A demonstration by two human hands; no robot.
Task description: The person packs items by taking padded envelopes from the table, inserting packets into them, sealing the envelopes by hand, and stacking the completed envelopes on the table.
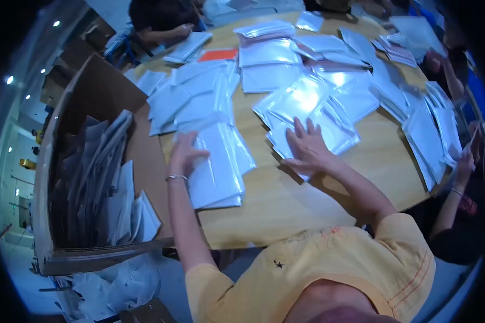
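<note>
Pale wooden bench beside open cardboard box.
Left stack of glossy white packets, slightly fanned: left hand at upper-left edge, fingers half-curled, grip unclear. Right stack, shiny, unevenly layered: beneath right hand, fingers spread wide.

Pkts under R hand partly hidden, bkgd person cropped.
</note>
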